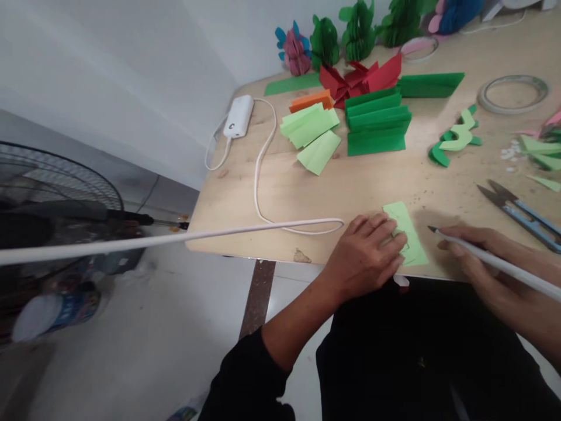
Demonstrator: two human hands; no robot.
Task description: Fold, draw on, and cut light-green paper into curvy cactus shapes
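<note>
My left hand (367,252) lies flat, fingers stretched out, pressing down a folded light green paper strip (405,229) at the near edge of the wooden table (359,181). My right hand (475,251) grips a white pencil (495,262). The pencil's dark tip sits just right of the strip, a little above the table. Both forearms wear black sleeves.
Stacks of folded light green (312,133), dark green (377,121), orange (312,100) and red paper (362,77) lie further back. Scissors (521,213) rest at right, tape rolls (512,92) behind. A white power bank (239,116) with cable sits at left; a fan (52,193) stands on the floor.
</note>
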